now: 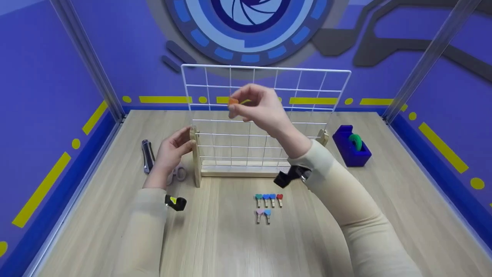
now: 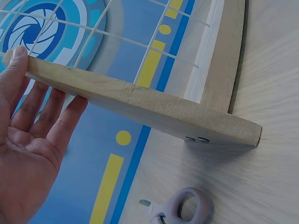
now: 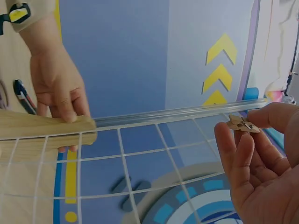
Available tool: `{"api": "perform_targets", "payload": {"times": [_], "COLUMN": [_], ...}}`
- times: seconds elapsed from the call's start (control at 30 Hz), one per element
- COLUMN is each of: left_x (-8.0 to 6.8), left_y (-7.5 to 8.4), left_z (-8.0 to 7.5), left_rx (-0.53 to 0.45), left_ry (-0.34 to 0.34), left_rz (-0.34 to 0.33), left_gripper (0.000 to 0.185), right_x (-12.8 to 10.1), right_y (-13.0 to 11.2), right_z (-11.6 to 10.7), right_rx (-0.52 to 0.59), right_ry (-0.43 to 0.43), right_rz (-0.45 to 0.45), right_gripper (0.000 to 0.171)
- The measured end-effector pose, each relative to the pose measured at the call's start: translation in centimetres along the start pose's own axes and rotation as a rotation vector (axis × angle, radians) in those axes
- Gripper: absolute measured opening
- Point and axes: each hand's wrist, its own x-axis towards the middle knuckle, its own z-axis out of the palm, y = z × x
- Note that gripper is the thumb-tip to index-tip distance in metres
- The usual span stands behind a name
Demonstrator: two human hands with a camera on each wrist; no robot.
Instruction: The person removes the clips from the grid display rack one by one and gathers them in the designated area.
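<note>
My right hand [image 1: 267, 109] pinches a small wooden clothespin [image 3: 243, 124] with an orange top between thumb and fingers. It is raised before the upper part of a white wire grid [image 1: 265, 68]; whether the clothespin touches a wire I cannot tell. My left hand [image 1: 169, 154] grips the upper end of the stand's left wooden post [image 2: 140, 100], thumb on one side and fingers on the other. On the table in front of the stand, several small clothespins [image 1: 266, 198] with heart tops in green, blue, red and pink lie in two rows.
A box cutter [image 1: 147, 156] and pale-handled scissors [image 2: 196, 205] lie left of the stand, partly behind my left hand in the head view. Right of the stand is a blue tape dispenser [image 1: 351, 157] with a green roll [image 1: 356, 142]. Patterned blue walls enclose the table.
</note>
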Motion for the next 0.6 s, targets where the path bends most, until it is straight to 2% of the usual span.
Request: {"api": "perform_targets", "payload": {"times": [0.23, 0.3, 0.6], "left_x": [-1.0, -1.0, -0.9], "left_y": [2.5, 2.5, 2.2], "left_z": [0.5, 0.5, 0.4], "left_rx": [-0.015, -0.017, -0.003], "left_ry": [-0.010, -0.008, -0.013], "left_rz": [-0.028, -0.032, -0.033], "left_gripper": [0.053, 0.053, 0.053], "right_x": [-2.8, -3.8, -8.6], "right_y": [2.8, 3.6, 6.6], "right_z": [-1.2, -1.5, -2.3], "right_rx": [0.032, 0.035, -0.074], "right_ry": [-0.010, -0.009, -0.010], "right_rz": [-0.030, -0.015, 0.102], "right_gripper": [0.024, 0.023, 0.022]}}
